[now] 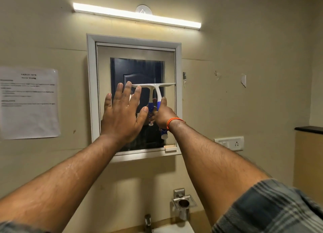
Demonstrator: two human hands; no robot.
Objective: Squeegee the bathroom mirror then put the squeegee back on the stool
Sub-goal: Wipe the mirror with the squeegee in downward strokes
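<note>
- Head view: we face the mirror (pixel 134 72), set in a pale frame (pixel 90 86) on a beige wall; bare glass lies above the squeegee up to the frame's top edge, and the frame's right edge sits just beside the blade's right tip.
- The squeegee (pixel 158 91) is upright against the right half of the glass, its white blade level and its blue and white handle running down into our right hand.
- Our right hand (pixel 164 114), the grip here, is clamped on the handle with the fingers curled round it and the thumb laid up along the blue part; the handle's end shows below the wrist, which wears an orange band (pixel 174 121).
- Our left hand (pixel 123 113) is spread, fingers straight and apart, in front of the mirror's left half; its fingertips overlap the blade's left tip, though we cannot tell whether the palm touches the glass.
- A tube light (pixel 136 15) runs above the mirror, and a printed sheet (pixel 29 103) hangs well to the left.
- A switch and socket plate (pixel 229 143) is on the wall to the right, near our right forearm.
- Below, near us, a chrome holder (pixel 183 202) is fixed to the wall and a tap (pixel 147 221) stands just left of it.
</note>
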